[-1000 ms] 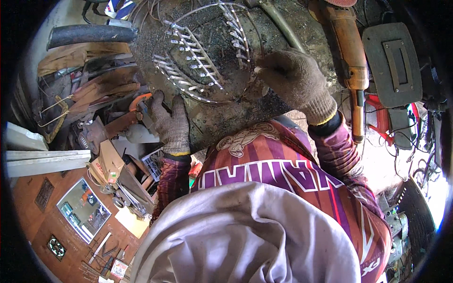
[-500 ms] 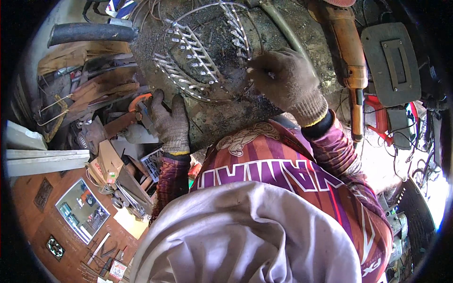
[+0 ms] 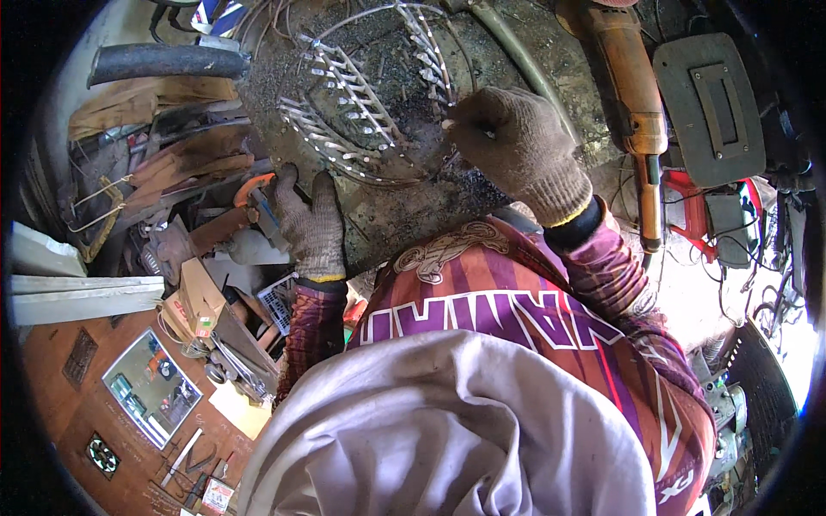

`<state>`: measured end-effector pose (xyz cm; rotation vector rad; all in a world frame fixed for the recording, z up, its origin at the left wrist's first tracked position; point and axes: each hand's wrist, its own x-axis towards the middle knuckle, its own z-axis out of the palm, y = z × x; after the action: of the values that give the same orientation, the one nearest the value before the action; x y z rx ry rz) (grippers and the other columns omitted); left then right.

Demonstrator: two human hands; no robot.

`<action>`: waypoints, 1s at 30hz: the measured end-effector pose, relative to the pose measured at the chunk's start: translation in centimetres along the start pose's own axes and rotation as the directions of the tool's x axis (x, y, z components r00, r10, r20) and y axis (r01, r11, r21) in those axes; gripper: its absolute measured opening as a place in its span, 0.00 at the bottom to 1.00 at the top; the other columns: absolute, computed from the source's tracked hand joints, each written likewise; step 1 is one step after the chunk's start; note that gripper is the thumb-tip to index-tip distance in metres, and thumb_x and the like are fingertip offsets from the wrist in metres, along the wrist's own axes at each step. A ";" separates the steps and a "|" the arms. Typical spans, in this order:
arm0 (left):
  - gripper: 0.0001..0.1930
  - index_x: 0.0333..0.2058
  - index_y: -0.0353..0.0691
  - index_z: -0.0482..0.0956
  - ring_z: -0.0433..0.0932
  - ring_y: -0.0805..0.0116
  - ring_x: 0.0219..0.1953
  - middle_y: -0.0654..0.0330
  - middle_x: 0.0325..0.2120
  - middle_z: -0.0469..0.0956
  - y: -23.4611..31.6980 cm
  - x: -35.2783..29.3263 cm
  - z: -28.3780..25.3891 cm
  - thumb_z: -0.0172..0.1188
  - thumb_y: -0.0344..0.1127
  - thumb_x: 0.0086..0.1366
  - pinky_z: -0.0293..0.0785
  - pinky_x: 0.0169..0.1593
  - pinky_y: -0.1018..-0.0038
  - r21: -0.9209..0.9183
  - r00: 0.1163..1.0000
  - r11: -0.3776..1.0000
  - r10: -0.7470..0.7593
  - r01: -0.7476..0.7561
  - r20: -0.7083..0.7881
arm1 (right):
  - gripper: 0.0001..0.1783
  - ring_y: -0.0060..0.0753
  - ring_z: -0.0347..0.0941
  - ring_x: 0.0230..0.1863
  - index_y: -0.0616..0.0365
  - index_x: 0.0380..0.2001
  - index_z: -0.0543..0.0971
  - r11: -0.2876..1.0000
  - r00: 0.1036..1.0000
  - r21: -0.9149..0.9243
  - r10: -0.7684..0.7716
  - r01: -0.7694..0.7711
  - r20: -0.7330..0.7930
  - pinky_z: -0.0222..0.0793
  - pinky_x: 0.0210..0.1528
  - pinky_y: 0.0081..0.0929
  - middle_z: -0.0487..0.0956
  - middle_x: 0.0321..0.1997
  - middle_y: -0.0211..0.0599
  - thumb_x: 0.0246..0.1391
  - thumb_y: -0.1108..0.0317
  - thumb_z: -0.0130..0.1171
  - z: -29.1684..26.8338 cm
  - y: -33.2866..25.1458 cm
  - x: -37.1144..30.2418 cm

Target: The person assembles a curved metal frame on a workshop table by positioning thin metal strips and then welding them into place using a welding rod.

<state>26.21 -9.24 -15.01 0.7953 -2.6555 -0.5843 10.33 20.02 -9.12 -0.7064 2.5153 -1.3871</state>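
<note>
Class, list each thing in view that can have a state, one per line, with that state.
Table, strewn with dark grit.
Left hand, gloved, at the table's edge.
Right hand, gloved, pinching a pale-tipped piece.
Spiked metal frame, lying on the table.
Metal bar, lying down.
Orange power tool, lying down; on or off unclear.

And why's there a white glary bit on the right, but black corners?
Head view: strong light, perhaps daylight, bleaches the ground at right; head view: the corners lie outside the fisheye's round image; head view: the gloved right hand is partly shadowed, so its hold is unclear.
</note>
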 end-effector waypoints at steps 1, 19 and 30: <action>0.30 0.65 0.31 0.71 0.70 0.49 0.65 0.44 0.62 0.73 -0.1 -0.1 0.0 0.67 0.39 0.69 0.63 0.70 0.60 0.001 1.000 1.000 0.000 0.000 -0.002 | 0.09 0.37 0.86 0.32 0.57 0.39 0.86 1.000 1.000 0.001 -0.002 0.002 0.000 0.80 0.36 0.32 0.86 0.31 0.43 0.57 0.65 0.68 -0.2 0.0 -0.1; 0.30 0.62 0.30 0.73 0.70 0.47 0.65 0.43 0.61 0.73 0.8 0.1 -0.4 0.68 0.42 0.67 0.63 0.69 0.57 -0.006 1.000 1.000 0.010 -0.010 0.003 | 0.08 0.42 0.83 0.34 0.55 0.35 0.87 0.999 1.000 0.027 -0.030 0.030 -0.009 0.78 0.38 0.35 0.85 0.31 0.39 0.55 0.64 0.71 0.6 0.5 -2.0; 0.31 0.62 0.31 0.73 0.71 0.48 0.64 0.43 0.60 0.73 0.6 -0.1 -0.2 0.69 0.42 0.66 0.64 0.68 0.58 0.008 1.000 1.000 -0.002 0.002 -0.020 | 0.08 0.47 0.82 0.36 0.54 0.33 0.87 0.998 1.000 -0.065 -0.018 0.017 -0.014 0.77 0.40 0.39 0.84 0.29 0.40 0.53 0.63 0.72 0.4 -0.1 -2.0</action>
<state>26.10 -8.77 -14.60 0.8021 -2.6411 -0.5643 12.29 20.67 -9.36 -0.7347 2.5819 -1.3263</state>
